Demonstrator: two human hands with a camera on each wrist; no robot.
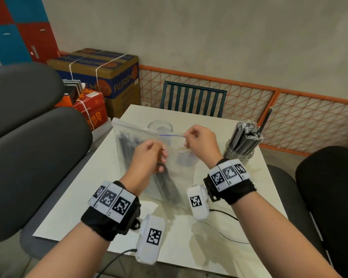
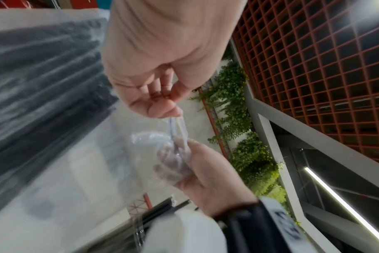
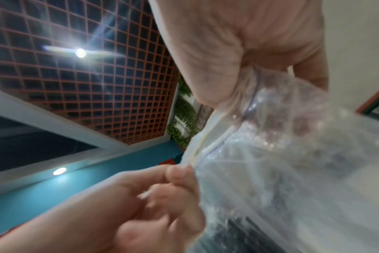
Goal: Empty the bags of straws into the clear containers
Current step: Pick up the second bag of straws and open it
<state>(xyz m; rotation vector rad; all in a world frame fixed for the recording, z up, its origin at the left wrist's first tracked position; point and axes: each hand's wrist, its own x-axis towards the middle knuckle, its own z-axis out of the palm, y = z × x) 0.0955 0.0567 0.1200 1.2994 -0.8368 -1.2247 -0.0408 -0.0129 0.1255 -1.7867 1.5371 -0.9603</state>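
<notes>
A clear zip bag (image 1: 129, 145) filled with black straws is held tilted above the white table (image 1: 249, 197). My left hand (image 1: 162, 151) pinches the near lip of its mouth, and my right hand (image 1: 186, 140) pinches the far lip. The blue and yellow seal strips stand apart between them. The left wrist view shows my left hand (image 2: 175, 115) pinching the seal, with the straws in the bag (image 2: 43, 82) blurred behind. In the right wrist view my right hand (image 3: 244, 82) grips the crumpled bag (image 3: 292, 154). An empty clear container (image 1: 160, 126) stands just behind the bag.
A second clear container (image 1: 241, 145) packed with black straws stands at the table's right edge. Padded chairs flank the table on both sides, and a slatted chair (image 1: 193, 99) stands at the far end. Cardboard boxes (image 1: 109, 77) sit at the back left. Cables trail near the front edge.
</notes>
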